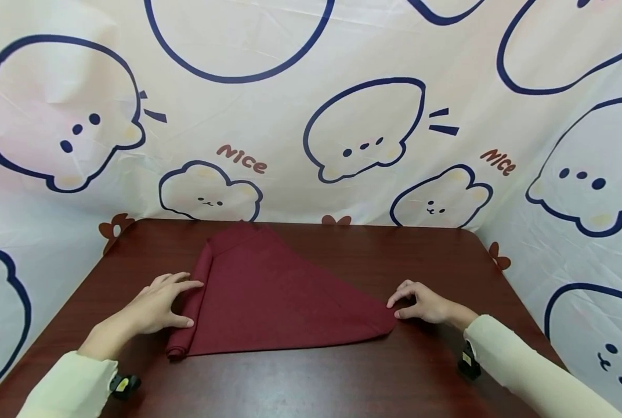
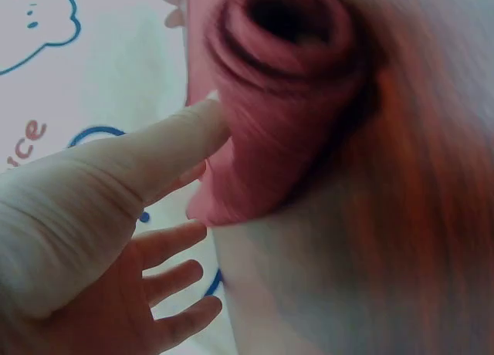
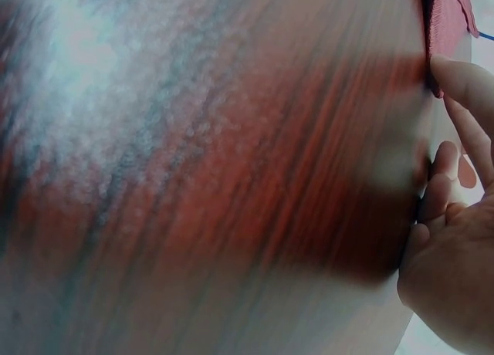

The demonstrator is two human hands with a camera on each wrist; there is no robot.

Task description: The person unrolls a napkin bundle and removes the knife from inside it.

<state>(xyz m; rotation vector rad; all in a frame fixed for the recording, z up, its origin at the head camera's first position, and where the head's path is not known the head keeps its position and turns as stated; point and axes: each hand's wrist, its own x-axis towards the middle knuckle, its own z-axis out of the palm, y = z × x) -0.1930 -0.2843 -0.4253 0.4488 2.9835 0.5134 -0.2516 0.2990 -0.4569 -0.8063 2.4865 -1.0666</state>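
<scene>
A dark red cloth (image 1: pixel 285 296) lies on the brown table, its left edge wound into a roll (image 1: pixel 198 296) and its right side tapering to a corner. My left hand (image 1: pixel 156 305) rests on the roll from the left, with thumb and forefinger spread apart along it. The left wrist view shows the roll's coiled end (image 2: pixel 285 54) close up, the thumb touching it and the other fingers (image 2: pixel 181 282) extended. My right hand (image 1: pixel 423 303) pinches the cloth's right corner between thumb and forefinger. In the right wrist view the thumb (image 3: pixel 463 81) meets the cloth's edge (image 3: pixel 444 31).
The brown table (image 1: pixel 300 383) reaches back to a pale curtain (image 1: pixel 285 116) printed with cartoon figures, which also hangs along both sides. Each wrist wears a dark strapped device, one on the left (image 1: pixel 125 385) and one on the right (image 1: pixel 469 361).
</scene>
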